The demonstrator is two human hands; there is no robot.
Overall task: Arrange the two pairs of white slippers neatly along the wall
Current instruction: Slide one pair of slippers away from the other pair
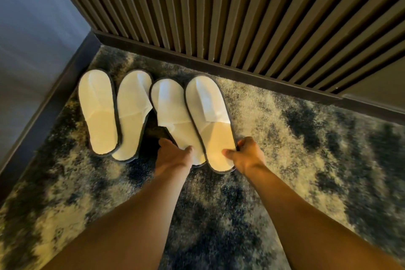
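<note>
Four white slippers (153,114) lie toes toward the slatted wall (241,6) at twelve o'clock, the left hand (173,154) and right hand (246,155) each with grip clamped on one overlapping heel, so tugging could skew their neighbours.

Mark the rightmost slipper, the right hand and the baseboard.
rightmost slipper (208,116): head view, on its upper.
right hand (247,155): head view, back of hand.
baseboard (219,68): head view, its face.

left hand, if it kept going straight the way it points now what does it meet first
The left hand already grips the third slipper at its heel; beyond it lies the dark baseboard of the slatted wall, though depth is unclear.
</note>
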